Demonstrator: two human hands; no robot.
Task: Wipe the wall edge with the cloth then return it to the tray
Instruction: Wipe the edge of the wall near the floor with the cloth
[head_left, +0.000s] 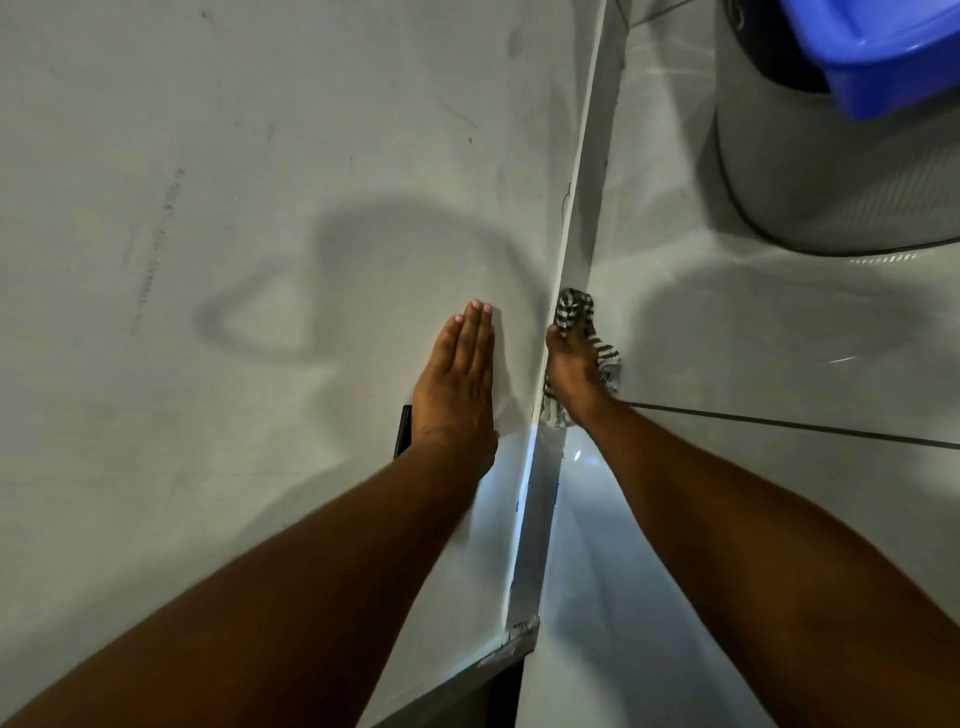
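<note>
Pressing a striped black-and-white cloth (574, 317) against the wall edge (574, 249), the right hand (574, 371) lies over the fabric with its fingers extended along the corner strip; how tightly it clasps the cloth cannot be told, since the palm side is hidden. No writing or label can be read anywhere. The left hand (457, 371) is flat and fully open, fingers together, resting on the pale wall (208, 208) just beside the edge and holding nothing. A thin dark object (402, 430) shows partly behind the left wrist, too hidden to identify. At the upper right a blue plastic tub (878, 57), cut off by the frame, sits on a grey rounded container (831, 171). Shadows of the arms fall across the wall and the glossy tiled surface (779, 338) on the right
</note>
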